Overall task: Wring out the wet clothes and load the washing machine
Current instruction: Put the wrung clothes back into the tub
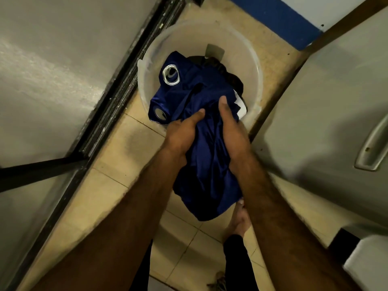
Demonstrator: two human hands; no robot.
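The blue cloth [207, 164] is held over the pale bucket [241, 51] in the middle of the frame. It is gripped by both hands at once. The left hand [182, 135] is curled round its left side and the right hand [233, 133] is curled round its right side. Both thumbs are laid on top, so the cloth is squeezed between the hands. The two hands are side by side and very near each other, and neither is nearer to the cloth than the other. The cloth is long. Its long line runs from the upper middle of the frame, where two shiny rings [171, 75] are seen over the bucket. It ends at the lower middle, where a dark bunch hangs between the two arms above a foot [239, 221]. So part of the cloth lies above the hands in the picture and part below them. It is judged that a twist has to be made around this long line, so that water is dropped into the bucket. More dark clothes [231, 78] are seen inside the bucket, at its right side. A grey box [325, 101] with a handle [371, 148] stands at the right edge of the frame. Whether it is the washing machine cannot be told.
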